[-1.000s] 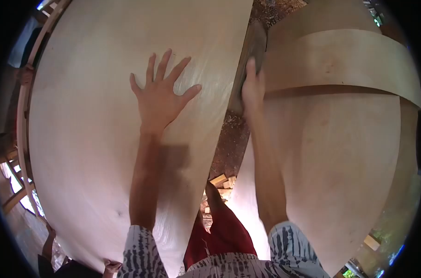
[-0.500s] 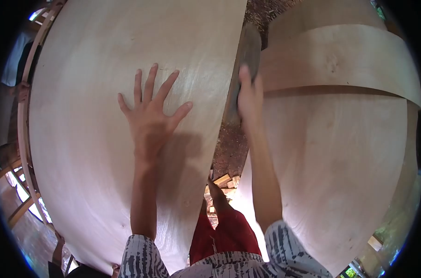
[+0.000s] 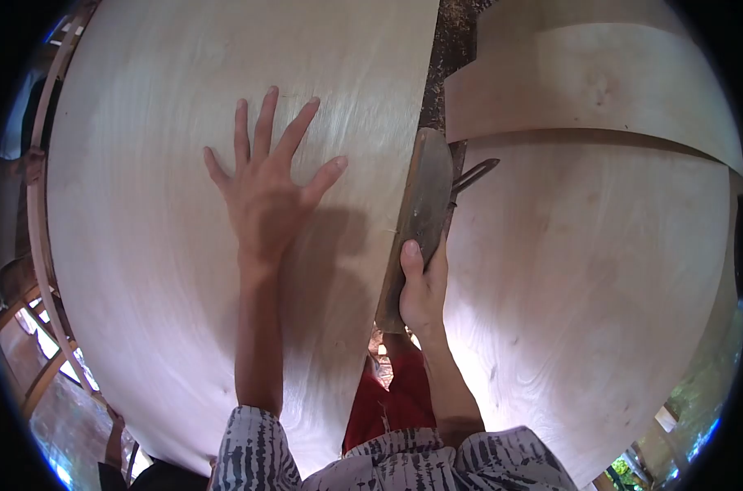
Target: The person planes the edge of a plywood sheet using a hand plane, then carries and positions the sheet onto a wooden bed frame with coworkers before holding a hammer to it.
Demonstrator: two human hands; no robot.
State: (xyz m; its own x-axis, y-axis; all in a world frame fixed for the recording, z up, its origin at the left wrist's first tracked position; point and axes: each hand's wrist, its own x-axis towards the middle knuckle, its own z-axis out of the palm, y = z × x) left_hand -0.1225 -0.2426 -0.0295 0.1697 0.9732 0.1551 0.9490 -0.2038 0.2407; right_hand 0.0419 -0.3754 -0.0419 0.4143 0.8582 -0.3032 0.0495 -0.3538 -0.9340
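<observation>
My left hand (image 3: 269,192) lies flat with fingers spread on a large pale plywood sheet (image 3: 167,270). Along the sheet's right edge, my right hand (image 3: 421,295) is wrapped round a long wooden hand plane (image 3: 427,196), its thumb on the near side and most fingers hidden underneath. The plane is turned on its side, its length running along the edge. A narrow looped piece (image 3: 476,174) juts from its right side. Whether the blade touches the edge cannot be seen.
Right of the gap lies another plywood sheet (image 3: 584,286), with a curved piece (image 3: 584,90) overlapping its far end. Wood shavings (image 3: 453,37) cover the ground in the gap. Another person's hand (image 3: 33,166) is at the left, near a curved wooden strip (image 3: 38,221).
My right hand has drawn the hand plane back toward my body along the sheet's edge. My left hand stays flat on the plywood, and the view has shifted slightly.
</observation>
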